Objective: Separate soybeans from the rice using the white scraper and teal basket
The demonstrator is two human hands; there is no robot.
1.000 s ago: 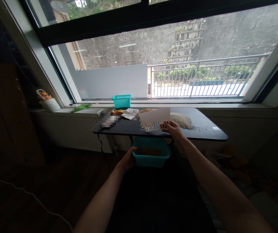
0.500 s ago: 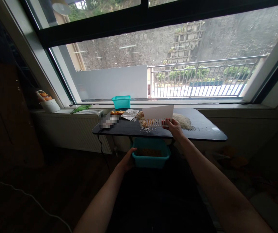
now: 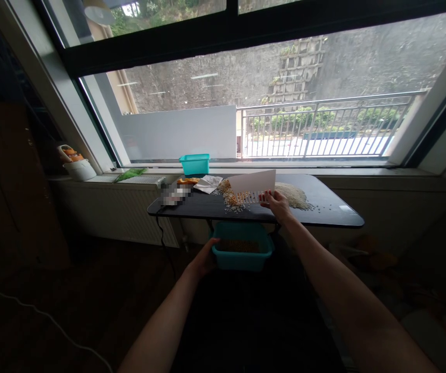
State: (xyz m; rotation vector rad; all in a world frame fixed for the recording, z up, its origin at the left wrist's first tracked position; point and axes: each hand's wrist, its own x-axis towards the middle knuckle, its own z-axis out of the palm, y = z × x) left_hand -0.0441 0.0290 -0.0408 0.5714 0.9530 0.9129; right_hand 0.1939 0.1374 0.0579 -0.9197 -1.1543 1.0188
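Observation:
My right hand [image 3: 277, 203] grips the right end of a white card with a row of slots [image 3: 254, 182], held tilted over the table [image 3: 335, 204]. Yellow kernels [image 3: 228, 197], which look like corn, lie at its left edge and show through the slots. Behind and to the right of the card spreads a heap of pale grain [image 3: 295, 196]. Below the table's front edge, my left hand [image 3: 205, 257] is closed on the left side of a turquoise plastic bin [image 3: 242, 261]. Brownish grain [image 3: 240, 245] covers the bin's bottom.
A crumpled white tissue [image 3: 208, 184], an orange-yellow item [image 3: 187, 181] and a blurred-out object [image 3: 175, 195] lie on the table's left. Behind them stands a second turquoise bin [image 3: 195, 164]. A radiator [image 3: 129, 212] is at the left, and a dark cord [image 3: 162, 233] hangs from the table.
The slotted card has shifted slightly left and lower among the kernels, with my right hand. My left hand and the bin stay nearly in place.

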